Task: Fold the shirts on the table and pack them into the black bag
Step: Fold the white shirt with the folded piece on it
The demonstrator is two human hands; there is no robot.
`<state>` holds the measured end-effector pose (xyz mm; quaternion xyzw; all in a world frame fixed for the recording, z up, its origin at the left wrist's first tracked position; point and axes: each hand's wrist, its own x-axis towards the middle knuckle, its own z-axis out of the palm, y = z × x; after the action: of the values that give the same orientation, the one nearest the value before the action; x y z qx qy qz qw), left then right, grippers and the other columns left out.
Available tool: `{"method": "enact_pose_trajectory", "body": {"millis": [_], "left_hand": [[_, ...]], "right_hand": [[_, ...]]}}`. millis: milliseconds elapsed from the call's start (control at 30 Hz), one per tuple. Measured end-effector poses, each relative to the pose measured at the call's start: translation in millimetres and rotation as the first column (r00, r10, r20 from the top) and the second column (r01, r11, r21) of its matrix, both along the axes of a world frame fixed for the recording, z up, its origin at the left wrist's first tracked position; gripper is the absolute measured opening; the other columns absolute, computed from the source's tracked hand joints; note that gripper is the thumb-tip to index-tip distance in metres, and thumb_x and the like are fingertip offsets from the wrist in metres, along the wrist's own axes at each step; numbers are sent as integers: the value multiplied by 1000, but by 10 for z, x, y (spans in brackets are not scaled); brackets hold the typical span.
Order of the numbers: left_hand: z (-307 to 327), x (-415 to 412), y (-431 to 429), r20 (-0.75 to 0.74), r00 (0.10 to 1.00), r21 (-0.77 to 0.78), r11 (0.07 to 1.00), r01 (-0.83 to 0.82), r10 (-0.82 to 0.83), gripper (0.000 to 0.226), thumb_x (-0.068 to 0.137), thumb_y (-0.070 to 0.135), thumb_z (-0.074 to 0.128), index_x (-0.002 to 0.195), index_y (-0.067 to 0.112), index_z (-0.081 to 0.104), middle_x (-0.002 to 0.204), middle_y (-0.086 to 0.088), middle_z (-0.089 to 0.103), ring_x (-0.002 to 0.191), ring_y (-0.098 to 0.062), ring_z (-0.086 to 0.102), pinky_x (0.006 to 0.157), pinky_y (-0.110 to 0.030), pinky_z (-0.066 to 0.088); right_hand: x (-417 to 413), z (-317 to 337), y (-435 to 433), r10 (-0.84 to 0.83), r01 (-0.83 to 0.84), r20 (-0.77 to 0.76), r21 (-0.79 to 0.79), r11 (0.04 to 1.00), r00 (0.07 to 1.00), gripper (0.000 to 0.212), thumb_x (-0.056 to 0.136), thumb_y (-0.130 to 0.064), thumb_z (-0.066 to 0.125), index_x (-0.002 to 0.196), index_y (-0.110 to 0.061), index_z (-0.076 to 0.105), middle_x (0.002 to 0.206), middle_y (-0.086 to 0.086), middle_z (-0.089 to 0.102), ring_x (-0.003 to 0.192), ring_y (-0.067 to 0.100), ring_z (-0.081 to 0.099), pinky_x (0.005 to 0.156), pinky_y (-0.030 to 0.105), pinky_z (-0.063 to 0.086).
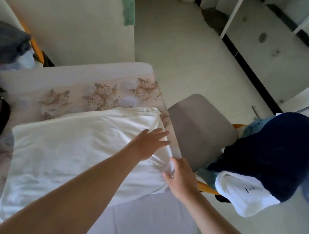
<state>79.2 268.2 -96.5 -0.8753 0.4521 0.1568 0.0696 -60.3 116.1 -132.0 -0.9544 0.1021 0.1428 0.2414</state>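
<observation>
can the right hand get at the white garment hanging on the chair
Probably yes: the white garment lies just beyond the right hand with open space between, but that hand pinches the shirt on the table.

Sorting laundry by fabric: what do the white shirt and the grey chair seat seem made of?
The white shirt looks like soft, thin, matte knit, perhaps cotton: it lies limp with fine wrinkles and bunches where the right hand pinches it. The grey chair seat seems to be padded, matte fabric upholstery, weave unclear: no shine, rounded edges.
</observation>
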Motion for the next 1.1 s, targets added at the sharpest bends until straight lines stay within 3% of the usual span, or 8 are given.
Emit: {"method": "enact_pose_trajectory", "body": {"millis": [300,400,500,633,767,867,967,1100], "left_hand": [[-43,66,156,99,995,25,1000,19,-21,48,91,-1,49,134,21,51,129,-3,57,119,-24,50,88,-36,46],[79,101,338,155,988,-43,999,20,-13,55,91,-3,46,140,22,47,122,-4,59,116,-25,52,86,-36,44],[266,96,623,135,989,-158,987,-42,64,62,87,-7,46,142,22,47,118,-6,55,106,-26,54,74,-36,47],[373,54,1223,100,960,-479,859,-183,260,38,76,-8,67,103,17,72,94,-5,57,75,-27,63,49,-32,47],[395,-84,1967,37,859,-610,692,-385,511,33,77,-3,70,94,24,76,91,0,61,79,-24,66,53,-31,50],[290,-270,2479,-100,786,-358,715,-600,610,41,89,4,53,115,32,67,106,0,57,99,-24,62,73,-37,52],[118,-411,2857,-198,666,-123,656,-745,719,42,90,7,44,120,33,59,120,2,55,108,-24,59,85,-33,47],[58,-389,2885,-236,650,-402,537,-742,722,26,88,7,51,106,22,62,106,-1,61,96,-29,61,68,-31,45]], "right_hand": [[57,177,227,-70,62,-133,-63,996,989,69,79,-51,67,136,-25,37,121,-5,63,109,21,63,82,33,48],[97,247,344,-181,200,-216,71,977,959,61,81,-32,67,131,-25,33,103,-3,60,88,21,62,67,30,46],[177,365,465,-137,206,-334,182,961,933,36,78,-26,59,111,-19,49,103,0,60,89,18,59,74,34,53],[298,743,886,-100,213,-267,438,874,958,32,74,-17,56,104,-26,53,96,-8,60,88,11,59,66,25,47],[377,974,1560,23,85,-190,539,838,981,50,66,-14,57,112,-33,59,96,-7,66,89,15,65,76,35,59],[376,950,2019,254,-80,-256,540,838,933,63,76,-27,64,136,-41,50,98,-14,64,87,6,63,76,29,56],[362,854,2288,313,-134,-292,503,854,904,48,85,-39,61,131,-47,56,102,-16,62,90,1,59,75,21,47],[398,697,2353,175,-136,-131,261,956,976,41,92,-23,50,131,-31,62,131,-7,60,120,13,56,101,31,47]]}}
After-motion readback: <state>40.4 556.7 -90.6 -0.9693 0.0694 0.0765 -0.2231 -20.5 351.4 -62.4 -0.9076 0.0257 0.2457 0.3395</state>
